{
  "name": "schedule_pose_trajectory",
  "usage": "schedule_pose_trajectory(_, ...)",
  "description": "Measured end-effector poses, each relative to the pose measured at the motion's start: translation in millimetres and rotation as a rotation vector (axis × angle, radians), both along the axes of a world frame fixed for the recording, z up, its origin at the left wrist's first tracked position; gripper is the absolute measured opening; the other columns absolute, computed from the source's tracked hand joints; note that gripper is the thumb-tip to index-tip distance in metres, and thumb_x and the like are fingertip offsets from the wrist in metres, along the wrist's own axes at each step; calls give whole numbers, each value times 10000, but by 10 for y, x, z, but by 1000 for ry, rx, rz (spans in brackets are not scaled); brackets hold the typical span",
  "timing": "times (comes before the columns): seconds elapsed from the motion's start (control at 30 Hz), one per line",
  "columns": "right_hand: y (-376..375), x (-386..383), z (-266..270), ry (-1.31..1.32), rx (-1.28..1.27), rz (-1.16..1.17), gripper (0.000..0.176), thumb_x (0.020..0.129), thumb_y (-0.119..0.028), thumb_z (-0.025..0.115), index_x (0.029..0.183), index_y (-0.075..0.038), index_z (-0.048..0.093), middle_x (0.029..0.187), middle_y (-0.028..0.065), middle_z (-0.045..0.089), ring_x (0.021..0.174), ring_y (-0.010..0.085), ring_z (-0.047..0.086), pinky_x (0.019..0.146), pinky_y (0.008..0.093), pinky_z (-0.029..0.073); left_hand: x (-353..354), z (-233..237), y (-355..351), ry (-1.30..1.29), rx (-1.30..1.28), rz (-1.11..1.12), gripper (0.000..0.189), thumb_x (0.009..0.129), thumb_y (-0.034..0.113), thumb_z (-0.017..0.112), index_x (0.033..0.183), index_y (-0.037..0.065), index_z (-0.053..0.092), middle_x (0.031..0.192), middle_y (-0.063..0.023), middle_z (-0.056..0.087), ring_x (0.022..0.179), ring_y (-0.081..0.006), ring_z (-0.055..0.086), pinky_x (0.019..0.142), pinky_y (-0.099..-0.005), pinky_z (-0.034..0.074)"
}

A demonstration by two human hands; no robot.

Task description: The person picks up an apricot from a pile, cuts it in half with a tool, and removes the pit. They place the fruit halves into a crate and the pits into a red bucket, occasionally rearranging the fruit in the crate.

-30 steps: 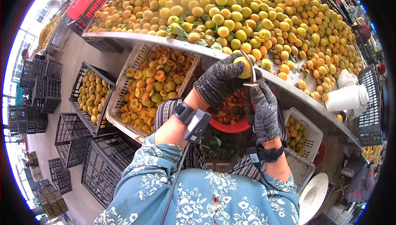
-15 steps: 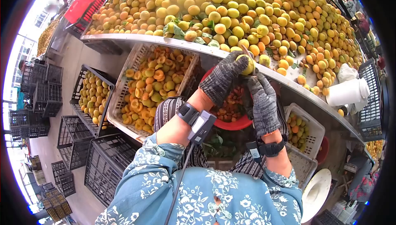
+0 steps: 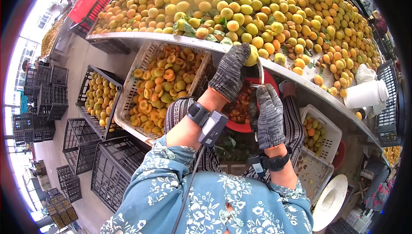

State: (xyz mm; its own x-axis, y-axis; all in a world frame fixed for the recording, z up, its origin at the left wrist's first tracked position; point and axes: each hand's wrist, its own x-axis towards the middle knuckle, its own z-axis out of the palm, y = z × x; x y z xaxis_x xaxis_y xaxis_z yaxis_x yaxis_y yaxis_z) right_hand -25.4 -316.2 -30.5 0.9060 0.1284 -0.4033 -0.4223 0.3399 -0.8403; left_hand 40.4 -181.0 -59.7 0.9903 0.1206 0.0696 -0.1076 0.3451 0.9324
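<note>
My left hand (image 3: 230, 72), in a dark knit glove, is closed around a yellow apricot (image 3: 252, 56) at the front edge of the metal table (image 3: 141, 38). My right hand (image 3: 268, 113), also gloved, grips a small knife (image 3: 261, 74) whose curved blade stands up against the fruit. Both hands hover above a red bowl (image 3: 238, 126) of apricot pieces in my lap. A huge heap of yellow and orange apricots (image 3: 257, 11) covers the table behind them.
A white crate (image 3: 124, 89) of halved apricots and a black crate (image 3: 84, 89) of whole ones stand below the table on the left. Empty black crates (image 3: 107, 169) lie on the floor. A white container (image 3: 364, 94) and small white baskets (image 3: 321, 134) sit on the right.
Both hands have shifted slightly up and left with the apricot and knife. The left hand has turned the fruit so the glove covers more of it.
</note>
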Motion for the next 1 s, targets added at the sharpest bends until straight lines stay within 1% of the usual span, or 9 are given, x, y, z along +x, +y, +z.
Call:
schedule_pose_trajectory(0.07, -27, 35, 6, -28, 13, 31, 198, 955, -203, 551, 1078, -55, 599, 857, -47, 586, 759, 37, 521, 631, 182, 438, 6, 6, -59, 193, -577, -43, 243, 970, 249, 509, 1065, 33, 564, 1008, -69, 613, 918, -163, 612, 824, -307, 528)
schedule_pose_trajectory(0.27, 29, 143, -142, -162, -146, 1, 206, 960, -211, 548, 1053, -41, 617, 890, -31, 596, 792, 37, 520, 718, 185, 439, -82, 24, -43, 313, -738, -432, 336, 948, 339, 550, 1111, 44, 550, 1008, -74, 616, 855, -173, 642, 741, -305, 547)
schedule_pose_trajectory(0.37, 47, 302, -304, -310, -77, -13, 229, 962, -215, 545, 1077, -30, 615, 910, -22, 605, 811, 46, 531, 731, 192, 447, -78, -17, -137, 324, -801, -372, 377, 956, 364, 528, 1139, 35, 538, 1012, -76, 612, 883, -167, 624, 750, -282, 536)
schedule_pose_trajectory(0.5, 14, 350, -59, -185, -55, 12, 194, 957, -199, 548, 1054, -45, 614, 882, -27, 608, 774, 49, 539, 680, 193, 453, -4, 34, -79, 282, -734, -300, 371, 970, 354, 503, 1154, 34, 538, 1036, -71, 600, 933, -151, 589, 790, -257, 503)
schedule_pose_trajectory(0.57, -69, 365, -267, -259, -171, 29, 187, 957, -202, 546, 1048, -55, 615, 860, -35, 603, 743, 41, 529, 645, 183, 442, -18, 179, -19, 24, -42, -132, 313, 981, 279, 491, 1172, 35, 535, 1062, -58, 585, 974, -129, 552, 858, -248, 464)
schedule_pose_trajectory(0.7, -4, 238, -130, -207, -155, 12, 177, 955, -213, 546, 1049, -80, 617, 824, -51, 594, 683, 19, 513, 579, 157, 417, -42, 73, -43, 48, -215, -218, 279, 979, 239, 490, 1163, 39, 552, 1073, -44, 580, 982, -111, 546, 875, -258, 451)
schedule_pose_trajectory(0.77, 19, 229, -161, -287, -182, 22, 176, 954, -211, 547, 1051, -81, 615, 839, -47, 598, 697, 23, 525, 588, 159, 427, -20, -13, -26, -64, 51, -122, 268, 985, 243, 482, 1137, 41, 572, 1076, -34, 580, 972, -104, 545, 874, -258, 454)
schedule_pose_trajectory(0.93, 110, 300, -279, -237, 87, -29, 218, 960, -189, 531, 1111, -51, 605, 951, -17, 623, 781, 43, 554, 675, 184, 472, -123, 29, -177, 275, -445, -145, 259, 989, 230, 477, 1119, 34, 584, 1086, -44, 584, 992, -117, 544, 897, -262, 440)
schedule_pose_trajectory(1.0, 57, 345, -340, -296, -7, -12, 235, 960, -185, 526, 1133, -45, 599, 958, -8, 627, 792, 48, 559, 696, 189, 475, -144, 67, -184, 415, -572, -161, 253, 992, 217, 473, 1125, 29, 580, 1085, -49, 587, 998, -122, 544, 907, -263, 435)
